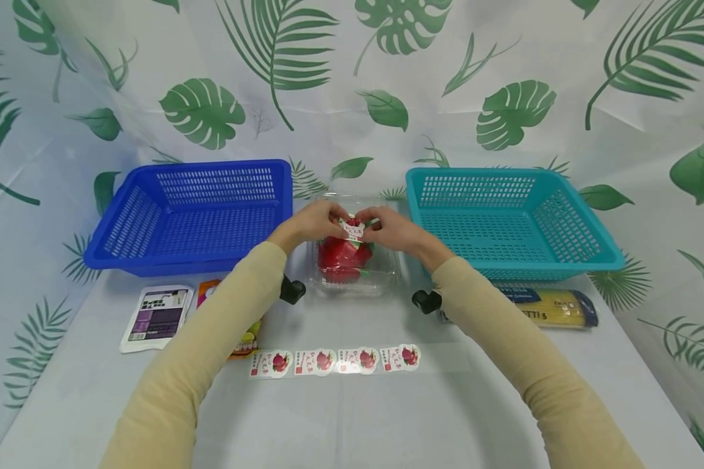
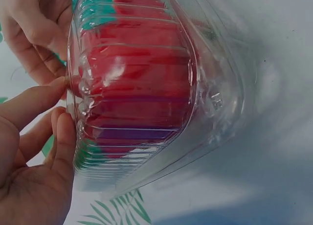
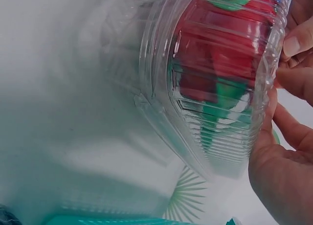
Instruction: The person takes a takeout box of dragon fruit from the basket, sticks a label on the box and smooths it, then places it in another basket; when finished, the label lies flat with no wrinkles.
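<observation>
A clear plastic clamshell box [image 1: 387,270] stands between the two baskets, with red, green-tipped fruit [image 1: 341,257] inside. Over its lid is a small white sticker [image 1: 352,229] printed with red fruit. My left hand [image 1: 312,223] pinches the sticker's left side between thumb and fingers, and my right hand [image 1: 397,230] pinches its right side. In the left wrist view the box's ribbed side [image 2: 137,83] faces the camera, fingertips right at the lid. The right wrist view has the opposite side [image 3: 220,83], with the fingers close along the top; the sticker is hidden there.
A blue basket [image 1: 188,266] stands left, a teal one [image 1: 516,268] right. A strip of several stickers [image 1: 334,362] lies in front. A white-and-purple packet [image 1: 157,317] and an orange packet [image 1: 248,339] lie left; a spaghetti pack [image 1: 557,309] lies right, partly behind the sleeve.
</observation>
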